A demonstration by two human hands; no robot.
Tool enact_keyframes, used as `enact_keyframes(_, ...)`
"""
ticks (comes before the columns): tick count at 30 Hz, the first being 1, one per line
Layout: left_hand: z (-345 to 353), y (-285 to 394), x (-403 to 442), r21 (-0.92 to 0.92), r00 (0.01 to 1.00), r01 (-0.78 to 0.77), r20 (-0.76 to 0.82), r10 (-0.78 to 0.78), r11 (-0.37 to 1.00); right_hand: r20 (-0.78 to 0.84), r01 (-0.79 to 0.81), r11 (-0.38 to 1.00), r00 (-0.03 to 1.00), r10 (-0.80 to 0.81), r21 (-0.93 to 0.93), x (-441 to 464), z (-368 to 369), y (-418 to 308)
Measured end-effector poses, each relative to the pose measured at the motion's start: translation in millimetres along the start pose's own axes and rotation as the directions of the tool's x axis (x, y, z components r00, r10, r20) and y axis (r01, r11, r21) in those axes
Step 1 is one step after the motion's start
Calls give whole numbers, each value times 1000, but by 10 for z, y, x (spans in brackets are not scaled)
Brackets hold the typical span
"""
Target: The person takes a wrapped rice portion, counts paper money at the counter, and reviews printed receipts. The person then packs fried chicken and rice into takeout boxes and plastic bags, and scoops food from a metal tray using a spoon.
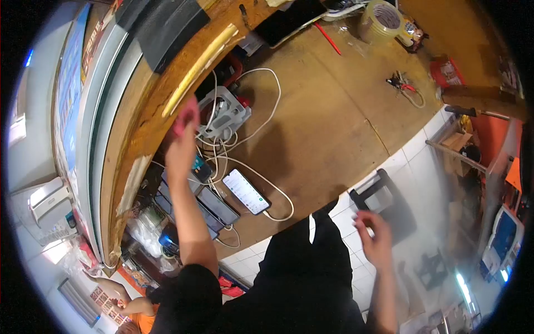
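Note:
My left hand (181, 153) reaches up to the wooden ledge at the bench's left side. Its fingers are closed around something pink (189, 114), too blurred to name. Just right of it is a grey plastic holder (225, 114) with white cables (272, 103) looped about it. Below lie a lit smartphone (246, 192) with a cable plugged in and a dark phone (218, 205). My right hand (375, 242) hangs in the air past the bench's front edge, near a dark stool (384, 203). Its fingers are loosely curled and apart, with nothing visible in them.
On the wooden bench (322, 128) are a red pen (328, 39), rolls of clear tape (381, 22) and red-handled pliers (405, 86). A yellow strip (200, 69) runs along the ledge. Shelves (459, 145) stand at right. Another person in orange (142, 309) is at lower left.

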State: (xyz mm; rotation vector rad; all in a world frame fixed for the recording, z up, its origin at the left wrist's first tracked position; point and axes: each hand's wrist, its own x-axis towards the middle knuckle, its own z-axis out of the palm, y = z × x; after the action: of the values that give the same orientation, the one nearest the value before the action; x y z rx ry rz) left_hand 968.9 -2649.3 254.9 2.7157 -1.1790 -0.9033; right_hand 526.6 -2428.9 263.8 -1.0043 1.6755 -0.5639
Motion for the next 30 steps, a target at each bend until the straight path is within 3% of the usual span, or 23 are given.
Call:
enact_keyframes(1, 91, 131, -357, -322, 882, -438, 29, 471, 839, 50, 8, 992, 999, -14, 128, 133, 133, -305)
enact_keyframes(2, 360, 365, -848, -419, 690, -712, -264, 674, 564, 175, -19, 985, 984, -11, 169, 234, 230, -547)
enact_keyframes(3, 555, 323, -1118, -457, 707, -662, -117, 698, 594, 255, 30, 968, 962, -95, 248, 310, 362, -798)
enact_keyframes(4, 760, 332, -1435, -445, 688, -679, -111, 717, 583, 297, 42, 950, 945, -138, 308, 343, 500, -1002)
enact_keyframes(5, 903, 272, -1635, -550, 625, -666, -41, 779, 505, 281, 58, 918, 943, -179, 393, 337, 637, -1141)
enact_keyframes(6, 1086, 234, -1858, -829, 686, -355, 84, 723, 432, 234, 56, 883, 955, -184, 467, 314, 731, -1259)
enact_keyframes(8, 954, 281, -2104, -429, 490, -782, 25, 872, 452, 224, 45, 958, 968, -112, 283, 271, 748, -1178)
enact_keyframes(12, 789, 221, -2407, -552, 407, -761, 2, 914, 340, 184, 99, 926, 967, -176, 364, 24, 635, -1229)
enact_keyframes(14, 773, 162, -2467, -607, 402, -730, -11, 916, 313, 43, 287, 926, 951, -306, 247, -76, 661, -1276)
enact_keyframes(17, 744, 117, -2539, -581, 338, -785, -109, 935, 217, 16, 197, 941, 978, -210, 277, -164, 653, -1523)
enact_keyframes(18, 741, 95, -2545, -578, 338, -788, -117, 934, 213, 18, 205, 939, 976, -218, 274, -185, 648, -1573)
enact_keyframes(21, 722, 23, -2522, -683, 358, -710, -137, 923, 174, -91, 428, 902, 902, -421, 63, -225, 665, -1645)
enact_keyframes(25, 672, -6, -2472, -729, 376, -672, -184, 908, 130, -66, 357, 918, 926, -373, -174, -319, 682, -1775)
enact_keyframes(27, 602, 2, -2410, -971, 598, -222, -60, 800, 94, -62, 329, 909, 933, -355, -254, -319, 689, -1781)
enact_keyframes(28, 572, 27, -2385, -971, 598, -223, -65, 799, 88, -60, 333, 907, 931, -360, -258, -260, 713, -1725)
enact_keyframes(30, 528, 29, -2361, -938, 675, -316, -115, 729, 144, -88, 454, 891, 888, -452, 8, -154, 790, -1532)
